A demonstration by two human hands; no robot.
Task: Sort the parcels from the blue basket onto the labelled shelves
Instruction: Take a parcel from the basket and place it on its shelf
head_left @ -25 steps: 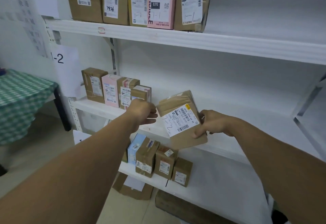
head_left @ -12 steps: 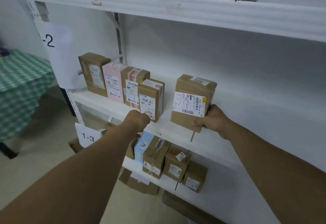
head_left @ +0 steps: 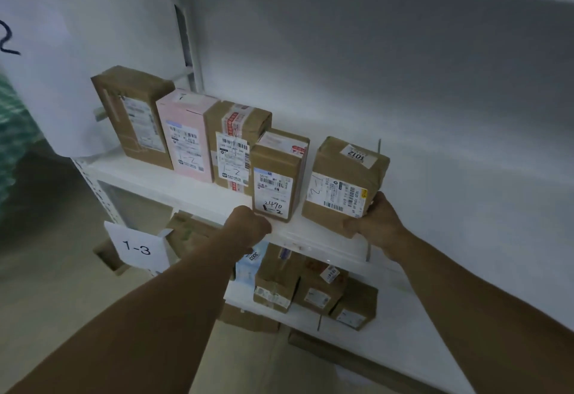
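A white shelf (head_left: pixel 192 188) runs from 9 o'clock down toward 4 o'clock. A lower shelf (head_left: pixel 388 341) sits beneath it at 5 o'clock. A big sheet (head_left: pixel 46 83) hangs at 10 o'clock beside the rack's post, with a handwritten 2 at its left edge.

Four boxes stand upright on the shelf, side by side and touching. A brown box (head_left: pixel 133 117) is furthest toward 10 o'clock. Next come a pink box (head_left: pixel 186 135) and a taped box (head_left: pixel 236 145), both marked 1-2. Nearest the front edge is a small box (head_left: pixel 276 179) marked 2490 and -2.

The parcel (head_left: pixel 344 182) stands upright on the same shelf at 3 o'clock of the small box, a narrow gap apart. Its label faces out with a handwritten 1 and 2, and a 5012 sticker is on top.

On the lower shelf, at 6 o'clock, a blue packet (head_left: pixel 248 266) and three cartons (head_left: pixel 320 288) huddle together.

The right hand (head_left: pixel 379 222) grips the parcel's lower right corner, with the thumb on the front face and the fingers wrapped behind the side. The left hand (head_left: pixel 248 226) is balled into a fist at the shelf's front edge, at 7 o'clock of the small box. Nothing shows inside the fist, and I cannot tell whether it touches that box.

A 1-3 tag (head_left: pixel 138 249) hangs at 8 o'clock, below the shelf's left end.
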